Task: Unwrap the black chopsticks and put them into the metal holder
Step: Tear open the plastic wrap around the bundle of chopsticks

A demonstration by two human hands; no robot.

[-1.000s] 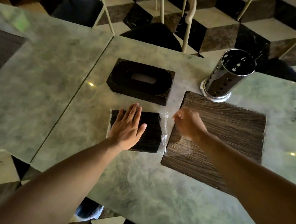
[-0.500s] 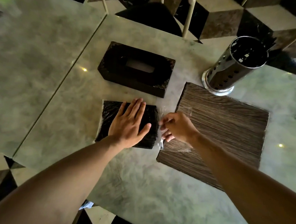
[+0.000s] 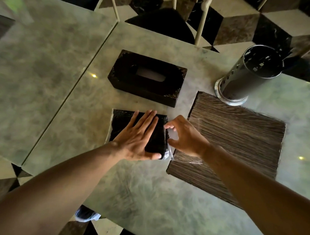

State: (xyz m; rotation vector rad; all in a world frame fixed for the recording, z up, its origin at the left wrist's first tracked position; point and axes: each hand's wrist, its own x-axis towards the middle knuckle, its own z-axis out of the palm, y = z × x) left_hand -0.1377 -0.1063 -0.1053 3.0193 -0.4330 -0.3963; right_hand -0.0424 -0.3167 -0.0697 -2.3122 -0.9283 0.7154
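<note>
A flat bundle of black chopsticks (image 3: 121,123) in clear plastic wrap lies on the marble table (image 3: 144,199). My left hand (image 3: 140,136) presses flat on top of the bundle, fingers spread. My right hand (image 3: 185,136) is at the bundle's right end, thumb and fingers curled apart around the loose clear wrap (image 3: 173,135) there; whether it pinches the plastic I cannot tell. The perforated metal holder (image 3: 248,76) stands upright at the back right, with dark inside.
A black tissue box (image 3: 147,78) sits just behind the bundle. A dark wood-grain board (image 3: 240,141) lies to the right under my right forearm, touching the holder's base. A seam (image 3: 69,96) splits two tabletops. Chair legs (image 3: 201,19) stand beyond the far edge.
My right hand went from pulling the wrap over the board back to the bundle's right end, and its fingers have spread. My left hand stayed pressed on the bundle. The camera tilted slightly.
</note>
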